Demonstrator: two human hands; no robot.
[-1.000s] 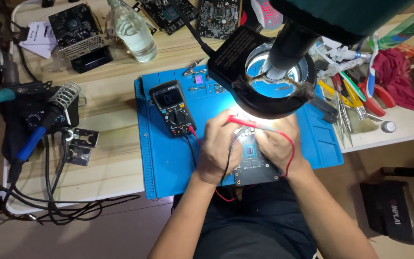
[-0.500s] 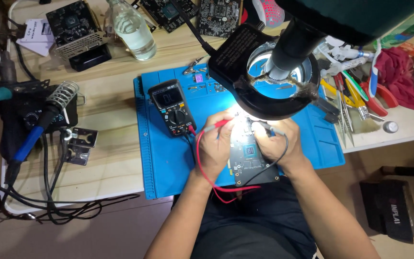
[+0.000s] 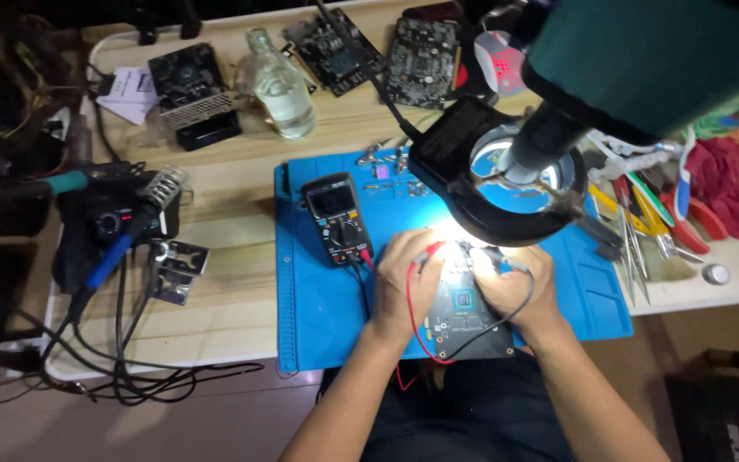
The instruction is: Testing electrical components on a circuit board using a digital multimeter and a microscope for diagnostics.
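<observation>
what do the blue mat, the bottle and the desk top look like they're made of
Blue mat: likely silicone or rubber, matte, with moulded compartments along its far edge. Bottle: clear glass or hard plastic, which one cannot be told; see-through with bright glints. Desk top: pale wood or wood-look laminate, with visible lengthwise grain lines.

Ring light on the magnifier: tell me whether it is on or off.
On. The ring light throws a bright glare onto the circuit board beneath.

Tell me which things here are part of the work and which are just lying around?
In use: left hand with red probe, right hand with black probe, circuit board, multimeter, ring lamp.
Lying about: glass bottle, soldering iron, red cloth.
</observation>
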